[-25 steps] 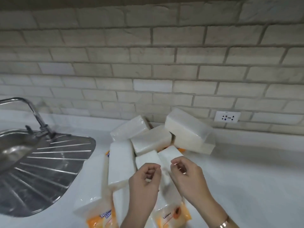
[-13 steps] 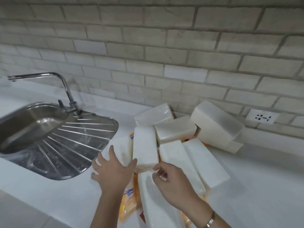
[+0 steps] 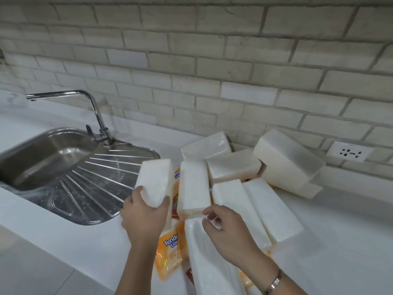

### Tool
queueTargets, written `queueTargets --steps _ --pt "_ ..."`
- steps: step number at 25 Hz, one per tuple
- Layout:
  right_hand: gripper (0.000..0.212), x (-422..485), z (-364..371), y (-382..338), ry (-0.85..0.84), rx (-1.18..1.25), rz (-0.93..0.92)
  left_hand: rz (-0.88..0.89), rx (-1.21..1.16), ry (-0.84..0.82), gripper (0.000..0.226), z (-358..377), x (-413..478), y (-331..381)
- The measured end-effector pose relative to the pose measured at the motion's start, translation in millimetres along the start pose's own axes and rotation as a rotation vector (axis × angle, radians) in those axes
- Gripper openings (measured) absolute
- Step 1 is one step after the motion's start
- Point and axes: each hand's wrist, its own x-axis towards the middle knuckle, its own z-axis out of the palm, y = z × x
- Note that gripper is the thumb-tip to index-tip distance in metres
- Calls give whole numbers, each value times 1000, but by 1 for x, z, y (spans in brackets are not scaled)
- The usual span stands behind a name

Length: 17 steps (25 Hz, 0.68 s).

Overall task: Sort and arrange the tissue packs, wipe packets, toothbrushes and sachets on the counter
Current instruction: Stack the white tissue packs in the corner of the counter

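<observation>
A white counter [image 3: 340,241] is backed by a brick wall [image 3: 212,60], with a sink [image 3: 32,150] set at left. Against the wall tissue packs [image 3: 232,167] are heaped over orange wipe packets [image 3: 170,250]. One lifted pack [image 3: 155,179] is grasped by the left hand [image 3: 144,216] at the drainboard edge. The right hand [image 3: 229,233] is curled on a near pack [image 3: 206,269]; hold not determinable. Counter extends rightward.

Bare counter [image 3: 340,241] lies open right of the tissue-pack heap [image 3: 234,169]. On the left, sink [image 3: 42,158] and faucet [image 3: 96,114] narrow the passage. The brick wall [image 3: 212,71] blocks behind.
</observation>
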Motion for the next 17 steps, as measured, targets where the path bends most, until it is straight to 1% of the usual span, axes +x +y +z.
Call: queueTargets --steps 2,3,4,6,7,8,9,11,13,15,16,17 --pt "19 0 -9 -5 83 171 -6 159 -143 90 76 -9 -10 19" --pt "30 0 -15 -8 126 297 2 253 -207 82 75 -12 -18 30" --pt "47 -1 -23 -11 163 436 10 354 -265 40 75 -15 -26 43" --pt "90 -2 -42 -12 239 712 29 573 -345 -91 77 -10 -47 66" --pt "103 -2 -50 -12 281 819 36 657 -359 -164 78 -5 -59 75" --pt "109 -5 -59 -10 341 895 43 722 -360 -228 79 3 -72 84" --pt "109 -7 -68 -5 425 950 64 773 -360 -280 79 14 -88 92" --pt "104 -15 -88 12 610 1045 154 819 -378 -358 81 38 -121 109" --pt "97 -28 -109 39 770 1117 265 817 -386 -474 84 60 -153 127" --pt "95 -43 -130 69 880 1168 360 815 -418 -584 83 78 -178 143" --pt "91 -52 -142 83 932 1195 393 793 -467 -615 81 87 -191 151" --pt "87 -61 -155 98 990 1227 416 731 -525 -642 80 100 -204 158"
